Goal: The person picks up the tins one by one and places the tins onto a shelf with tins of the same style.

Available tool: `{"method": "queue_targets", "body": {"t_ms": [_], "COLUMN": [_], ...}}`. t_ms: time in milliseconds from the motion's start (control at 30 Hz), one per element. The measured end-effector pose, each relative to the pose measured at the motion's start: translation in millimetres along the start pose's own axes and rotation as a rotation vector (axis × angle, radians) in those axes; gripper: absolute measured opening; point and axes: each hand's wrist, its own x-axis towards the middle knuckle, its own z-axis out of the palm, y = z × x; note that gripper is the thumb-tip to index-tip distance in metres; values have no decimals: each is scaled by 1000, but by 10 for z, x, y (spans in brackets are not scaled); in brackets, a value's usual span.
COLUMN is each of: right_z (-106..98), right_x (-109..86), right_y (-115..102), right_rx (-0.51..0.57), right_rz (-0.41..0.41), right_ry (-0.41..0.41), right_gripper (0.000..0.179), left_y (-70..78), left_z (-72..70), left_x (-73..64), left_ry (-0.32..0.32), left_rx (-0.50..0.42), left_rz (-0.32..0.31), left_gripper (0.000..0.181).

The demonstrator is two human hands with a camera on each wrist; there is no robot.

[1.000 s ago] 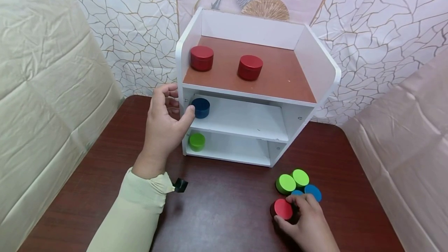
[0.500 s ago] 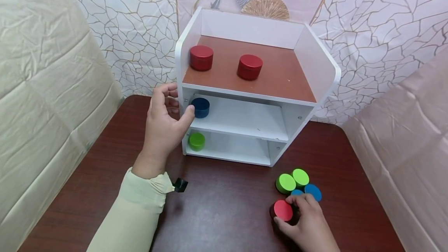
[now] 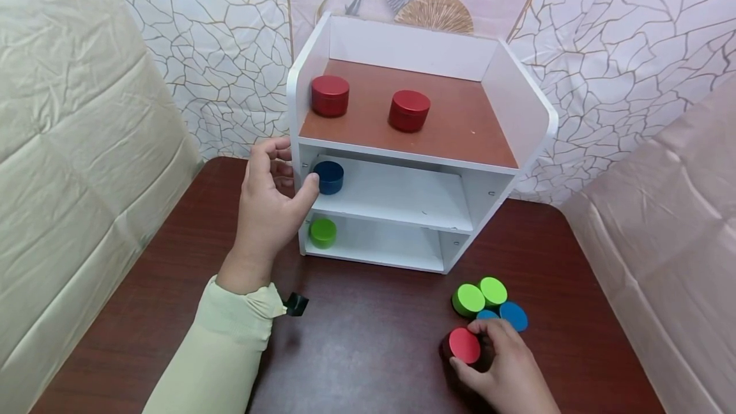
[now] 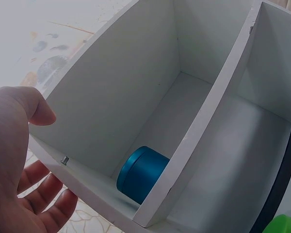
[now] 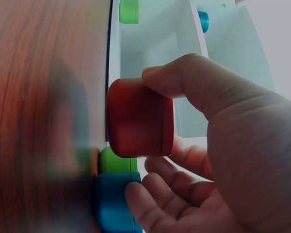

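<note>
- The right hand holds the held-out red tin by its rim, thumb on one side and fingers on the other; the tin lies directly between their tips.
- This tin stands upright, flat top upward; being short and round, it offers no long axis. Whether its base touches the table, I cannot say surely.
- Just beyond these fingers sit two blue tins and two green tins, close together; the right hand is the nearer one.
- The white shelf unit lies forward and to the left of the right hand, with its front toward the person.
- The left hand curves round its left side panel, thumb at the front.
- On its top are two red tins, in the middle one blue tin, at the bottom one green tin.
</note>
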Motion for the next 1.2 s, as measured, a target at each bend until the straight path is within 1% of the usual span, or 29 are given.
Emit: {"method": "queue_targets", "body": {"t_ms": [200, 300, 467, 600, 667, 767, 833, 900, 1000, 1133, 1200], "right_z": [-56, -71, -80, -131, -165, -219, -259, -300, -369, -484, -553], "right_x": [17, 18, 12, 23, 37, 60, 81, 106, 148, 191, 215], "right_y": [-50, -69, -90, -132, -150, -187, -226, -272, -331, -392, -427], "right_rx": [26, 46, 75, 111, 129, 167, 213, 266, 332, 363, 376], "right_rz": [96, 106, 18, -48, -95, -169, -202, -211, -198, -168, -164], "right_ry": [-70, -72, 9, 61, 99, 160, 178, 173, 145, 125, 132], "right_gripper": [69, 71, 69, 70, 71, 72, 72, 72, 70, 70, 69], "left_y": [6, 4, -1, 0, 0, -3, -5, -8, -8, -4, -1], "left_z": [7, 11, 18, 22, 27, 33, 30, 22, 7, -4, -5], "left_x": [-4, -7, -4, -3, -4, -7, -7, -9, -11, -8, -6], "left_ry": [-3, -6, -7, -11, -13, -14, -14, -14, -14, -16, -16], "left_rx": [1, 4, 6, 4, 1, 0, 3, 7, 8, 8, 9], "left_rz": [1, 1, 2, -1, -4, -4, -3, -3, -5, -3, 0], "left_gripper": [60, 60, 60, 60, 60, 60, 60, 60, 61, 61, 61]}}
